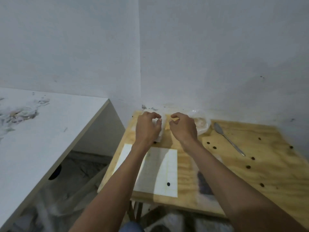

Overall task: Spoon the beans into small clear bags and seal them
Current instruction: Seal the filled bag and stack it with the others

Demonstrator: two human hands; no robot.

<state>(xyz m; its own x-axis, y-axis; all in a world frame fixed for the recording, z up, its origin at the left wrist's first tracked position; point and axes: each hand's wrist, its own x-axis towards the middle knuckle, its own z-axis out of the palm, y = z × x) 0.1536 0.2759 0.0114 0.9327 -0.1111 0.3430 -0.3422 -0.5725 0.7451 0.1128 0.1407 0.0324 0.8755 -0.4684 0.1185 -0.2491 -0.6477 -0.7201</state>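
Observation:
My left hand (147,127) grips a small clear bag (160,131) at the far edge of the wooden table (250,164). My right hand (184,128) is close beside it, fingers curled, thumb and forefinger pinching at the bag's top edge; the thin film there is hard to make out. A larger clear bag with pale contents (201,123) sits just right of my right hand, against the wall. A metal spoon (228,138) lies on the table to the right. Several dark beans (248,166) are scattered over the wood.
A white sheet of paper (160,171) lies under my left forearm with one bean on it. A flat clear bag with dark contents (204,182) lies by my right forearm. A white table (41,131) stands to the left across a gap. Walls close off the back.

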